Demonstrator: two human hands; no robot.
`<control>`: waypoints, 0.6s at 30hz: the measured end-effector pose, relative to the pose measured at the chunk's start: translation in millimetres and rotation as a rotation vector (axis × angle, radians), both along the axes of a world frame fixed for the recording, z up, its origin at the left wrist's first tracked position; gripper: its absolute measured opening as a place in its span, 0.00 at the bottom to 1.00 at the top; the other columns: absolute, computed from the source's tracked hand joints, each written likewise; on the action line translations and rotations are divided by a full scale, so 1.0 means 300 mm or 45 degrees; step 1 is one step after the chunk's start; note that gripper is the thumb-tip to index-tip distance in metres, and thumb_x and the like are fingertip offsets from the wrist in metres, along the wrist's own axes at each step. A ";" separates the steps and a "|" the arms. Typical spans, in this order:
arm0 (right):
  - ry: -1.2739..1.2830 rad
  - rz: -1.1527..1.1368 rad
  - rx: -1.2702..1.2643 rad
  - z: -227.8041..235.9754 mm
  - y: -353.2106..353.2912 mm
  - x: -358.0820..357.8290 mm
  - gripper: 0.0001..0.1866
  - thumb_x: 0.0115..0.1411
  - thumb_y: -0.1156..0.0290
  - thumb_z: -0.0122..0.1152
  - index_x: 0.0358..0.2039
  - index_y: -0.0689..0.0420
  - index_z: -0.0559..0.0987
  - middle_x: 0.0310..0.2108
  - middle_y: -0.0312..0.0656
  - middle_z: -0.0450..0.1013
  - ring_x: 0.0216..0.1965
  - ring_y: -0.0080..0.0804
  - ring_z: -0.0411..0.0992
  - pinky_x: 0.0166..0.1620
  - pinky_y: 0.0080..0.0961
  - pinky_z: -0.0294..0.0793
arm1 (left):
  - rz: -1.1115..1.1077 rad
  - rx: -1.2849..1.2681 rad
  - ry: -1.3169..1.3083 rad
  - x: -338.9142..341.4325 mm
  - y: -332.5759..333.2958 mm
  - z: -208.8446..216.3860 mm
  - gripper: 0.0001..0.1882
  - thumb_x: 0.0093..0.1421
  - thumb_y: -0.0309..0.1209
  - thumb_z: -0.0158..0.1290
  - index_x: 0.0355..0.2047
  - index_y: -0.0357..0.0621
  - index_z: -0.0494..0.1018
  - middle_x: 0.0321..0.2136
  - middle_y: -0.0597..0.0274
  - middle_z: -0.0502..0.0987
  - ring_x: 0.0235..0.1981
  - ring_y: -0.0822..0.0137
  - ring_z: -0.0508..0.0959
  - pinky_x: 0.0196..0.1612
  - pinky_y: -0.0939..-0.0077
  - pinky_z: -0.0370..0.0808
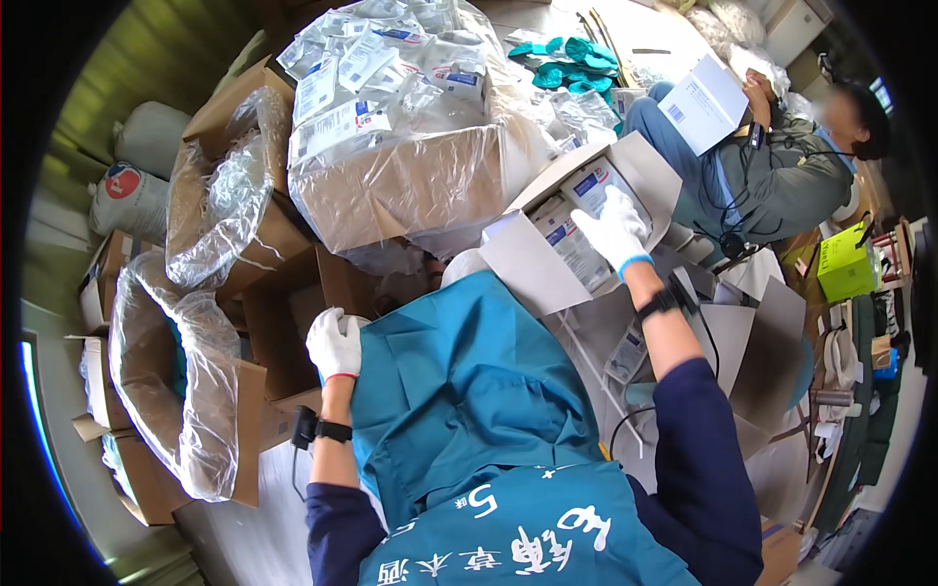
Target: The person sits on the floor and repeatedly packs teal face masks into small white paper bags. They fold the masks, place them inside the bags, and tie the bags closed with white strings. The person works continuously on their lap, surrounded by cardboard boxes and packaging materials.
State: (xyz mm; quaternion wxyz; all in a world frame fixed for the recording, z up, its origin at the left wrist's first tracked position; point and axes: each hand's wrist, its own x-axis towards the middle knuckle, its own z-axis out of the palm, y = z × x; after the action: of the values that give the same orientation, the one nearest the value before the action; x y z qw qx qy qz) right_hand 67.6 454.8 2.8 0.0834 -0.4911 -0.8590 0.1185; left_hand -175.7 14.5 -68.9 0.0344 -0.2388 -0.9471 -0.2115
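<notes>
My right hand [618,230], in a white knit glove with a blue cuff, reaches into an open white carton [518,259]. Its fingers are spread over flat printed packets [576,244] standing in rows there; whether it grips one is not plain. My left hand [335,344], gloved in white with a red cuff, is curled at the left edge of the teal apron [459,361] over my lap. What its fingers hold, if anything, is hidden. Black bands with small devices circle both wrists.
Ahead stands a big plastic-lined carton [401,186] heaped with clear printed packets. Lined open boxes [176,391] crowd the left. Another open carton [718,332] is at my right. At the upper right a seated person [782,176] has a white box [703,103] at their lap.
</notes>
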 end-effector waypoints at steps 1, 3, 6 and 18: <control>-0.143 -0.064 -0.006 0.000 0.027 -0.037 0.45 0.53 0.46 0.68 0.64 0.59 0.64 0.60 0.56 0.66 0.59 0.52 0.69 0.59 0.42 0.71 | 0.032 0.079 0.021 0.017 0.012 0.011 0.14 0.57 0.34 0.59 0.43 0.42 0.80 0.43 0.52 0.81 0.45 0.50 0.80 0.52 0.61 0.75; -0.233 -0.171 -0.029 -0.059 0.064 -0.097 0.50 0.51 0.44 0.69 0.67 0.58 0.59 0.60 0.56 0.65 0.59 0.54 0.68 0.59 0.44 0.70 | 0.066 0.167 0.050 0.030 0.026 0.011 0.11 0.56 0.33 0.58 0.38 0.43 0.81 0.39 0.53 0.82 0.43 0.51 0.80 0.50 0.61 0.76; -0.354 -0.212 -0.014 -0.133 0.116 -0.139 0.48 0.54 0.45 0.65 0.67 0.57 0.58 0.59 0.55 0.66 0.57 0.55 0.70 0.56 0.47 0.73 | 0.074 0.150 0.063 0.018 0.031 0.022 0.08 0.56 0.32 0.58 0.33 0.45 0.82 0.36 0.55 0.83 0.40 0.52 0.80 0.48 0.61 0.76; 0.156 0.010 0.318 -0.023 0.137 0.065 0.23 0.71 0.52 0.41 0.36 0.57 0.78 0.30 0.58 0.78 0.34 0.59 0.78 0.38 0.53 0.75 | 0.047 0.249 0.199 0.010 0.013 -0.025 0.06 0.54 0.30 0.58 0.31 0.43 0.81 0.33 0.54 0.83 0.37 0.52 0.81 0.46 0.62 0.77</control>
State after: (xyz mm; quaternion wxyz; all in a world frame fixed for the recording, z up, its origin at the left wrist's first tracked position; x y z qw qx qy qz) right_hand 87.1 496.1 -4.0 0.1958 -0.4653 -0.8623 0.0407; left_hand -172.6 18.3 -76.3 0.1351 -0.2324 -0.9206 -0.2831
